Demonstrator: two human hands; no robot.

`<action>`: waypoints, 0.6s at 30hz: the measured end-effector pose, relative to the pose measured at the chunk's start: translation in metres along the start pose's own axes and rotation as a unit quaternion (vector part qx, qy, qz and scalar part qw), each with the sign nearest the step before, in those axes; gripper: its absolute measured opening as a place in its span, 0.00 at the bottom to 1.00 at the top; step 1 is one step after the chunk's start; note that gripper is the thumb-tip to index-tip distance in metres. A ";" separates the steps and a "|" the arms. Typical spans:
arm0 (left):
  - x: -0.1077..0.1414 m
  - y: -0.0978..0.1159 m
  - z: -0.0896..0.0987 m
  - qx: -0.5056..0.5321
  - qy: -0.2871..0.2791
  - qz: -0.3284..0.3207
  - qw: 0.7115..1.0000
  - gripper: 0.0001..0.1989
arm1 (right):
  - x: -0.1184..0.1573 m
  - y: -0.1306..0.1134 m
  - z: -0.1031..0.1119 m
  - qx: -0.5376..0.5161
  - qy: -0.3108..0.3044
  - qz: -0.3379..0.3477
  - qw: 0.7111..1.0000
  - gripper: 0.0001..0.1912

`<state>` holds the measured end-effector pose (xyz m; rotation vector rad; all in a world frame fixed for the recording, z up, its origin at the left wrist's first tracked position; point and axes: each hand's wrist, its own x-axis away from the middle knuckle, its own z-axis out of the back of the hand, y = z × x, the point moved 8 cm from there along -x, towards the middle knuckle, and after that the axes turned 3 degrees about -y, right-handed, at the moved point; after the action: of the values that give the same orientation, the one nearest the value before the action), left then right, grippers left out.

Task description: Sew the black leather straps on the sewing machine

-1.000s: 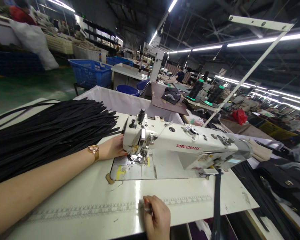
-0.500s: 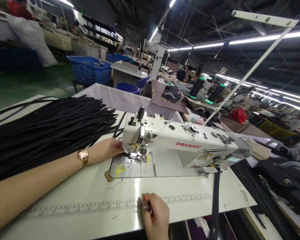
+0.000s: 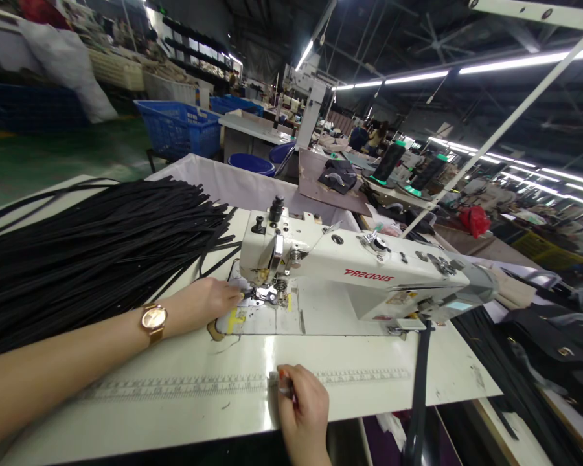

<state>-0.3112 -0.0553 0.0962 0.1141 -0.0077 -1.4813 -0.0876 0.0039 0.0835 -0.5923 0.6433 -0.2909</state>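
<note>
My left hand (image 3: 212, 303), wearing a gold watch (image 3: 154, 317), is at the needle end of a white sewing machine (image 3: 364, 275). Its fingers pinch the end of a black strip (image 3: 247, 294) beside the presser foot (image 3: 268, 295); the fingers cover most of that strip. My right hand (image 3: 303, 409) is closed over the front of the table, around a small metal tool (image 3: 285, 386) whose kind I cannot make out. Left of the machine lies a large pile of black straps (image 3: 102, 252).
A printed ruler scale (image 3: 189, 388) runs along the white table. Another black strap (image 3: 422, 388) hangs over the front edge at right. Behind stand a blue basket (image 3: 179, 133), a blue stool (image 3: 251, 164) and black thread cones (image 3: 387, 163). Black bags (image 3: 554, 346) lie at far right.
My left hand has drawn slightly back toward me beside the presser foot. My right hand stays closed in nearly the same place. The view has shifted a little.
</note>
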 end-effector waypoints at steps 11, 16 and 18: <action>-0.010 0.036 -0.008 -0.028 -0.086 0.109 0.990 0.13 | 0.005 0.008 -0.006 -0.015 -0.001 0.010 1.000 0.10; -0.018 0.049 0.009 -0.017 -0.107 0.136 0.985 0.16 | 0.002 0.008 0.000 -0.020 0.004 0.003 1.000 0.11; -0.008 0.059 0.012 -0.012 -0.117 0.144 0.983 0.17 | 0.000 0.007 0.000 -0.035 -0.002 -0.013 0.999 0.12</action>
<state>-0.2546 -0.0434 0.1137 -0.0791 -0.1889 -1.1985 -0.0869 0.0091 0.0796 -0.6693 0.6448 -0.2920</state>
